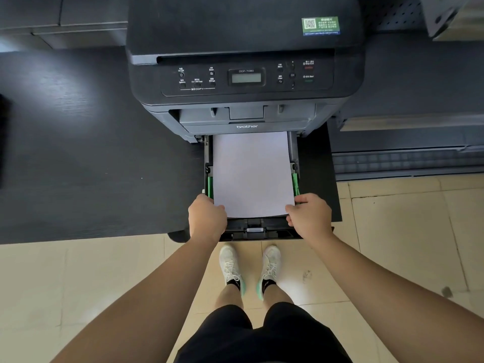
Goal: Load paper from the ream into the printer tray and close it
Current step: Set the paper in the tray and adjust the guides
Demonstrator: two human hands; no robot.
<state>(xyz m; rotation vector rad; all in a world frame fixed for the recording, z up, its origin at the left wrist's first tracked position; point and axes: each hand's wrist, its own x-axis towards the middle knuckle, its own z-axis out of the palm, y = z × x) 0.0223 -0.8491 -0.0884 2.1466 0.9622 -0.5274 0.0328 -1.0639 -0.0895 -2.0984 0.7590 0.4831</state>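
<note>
A black printer (246, 48) stands on a dark desk. Its paper tray (258, 231) is pulled out toward me past the desk's front edge. A white stack of paper (252, 174) lies in the tray between green side guides (295, 183), its far end under the printer body. My left hand (207, 217) holds the stack's near left corner. My right hand (309, 214) holds the near right corner, fingers curled over the edge. No ream is in view.
The dark desk (91, 153) spreads to the left of the printer. A keyboard (408, 163) sits on a lower shelf at the right. Beige floor tiles (392, 231) and my white shoes (248, 268) lie below the tray.
</note>
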